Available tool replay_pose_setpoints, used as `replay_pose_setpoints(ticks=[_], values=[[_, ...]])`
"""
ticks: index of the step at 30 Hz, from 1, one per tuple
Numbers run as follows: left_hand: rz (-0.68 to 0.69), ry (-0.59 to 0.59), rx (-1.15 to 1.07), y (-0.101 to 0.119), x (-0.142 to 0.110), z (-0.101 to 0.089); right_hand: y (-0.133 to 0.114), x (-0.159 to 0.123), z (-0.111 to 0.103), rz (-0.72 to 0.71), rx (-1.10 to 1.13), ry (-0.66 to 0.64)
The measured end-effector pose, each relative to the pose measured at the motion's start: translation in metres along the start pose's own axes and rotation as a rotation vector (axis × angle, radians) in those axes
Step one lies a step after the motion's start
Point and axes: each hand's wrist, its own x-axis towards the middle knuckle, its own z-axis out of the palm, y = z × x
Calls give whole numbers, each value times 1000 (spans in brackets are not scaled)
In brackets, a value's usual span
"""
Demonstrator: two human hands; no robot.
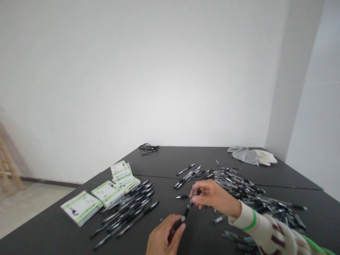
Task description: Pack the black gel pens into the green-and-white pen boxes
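Two hands share one black pen (183, 218) above the dark worktop (186, 163): the left hand (164, 238) grips its barrel low in the view, while the right hand (214, 196) pinches the upper end. Finished pens (127, 209) lie left beside green-white cards (106, 193), and a loose heap of pens (239, 184) lies right.

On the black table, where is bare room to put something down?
The table is bare at the back, between the cable and the grey cloth. The near left corner, in front of the white-green boxes, is bare too. The loose pens on the right and the row of pens crowd the middle.
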Motion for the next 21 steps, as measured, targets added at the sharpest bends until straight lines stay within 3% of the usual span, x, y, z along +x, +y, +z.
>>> replay_pose_setpoints(ticks=[3, 5, 8, 10, 13, 16, 21], values=[[-57, 30, -19, 2, -1, -1, -10, 3, -16, 1, -99, 113], [-100, 56, -26, 3, -2, -2, -9, 5, -30, 84, -342, 154], [-179, 99, -39, 2, -1, -5, 9, 5, -48, 275, -691, 29], [-220, 134, -46, 1, 0, -6, 29, 3, -53, 370, -791, -63], [-249, 155, -57, -1, 0, -7, 55, 1, -51, 458, -966, -94], [-265, 152, -65, -5, 0, -6, 65, 3, -48, 487, -1107, -51], [-276, 148, -53, -13, 1, -3, 58, 7, -60, 431, -1188, -61]])
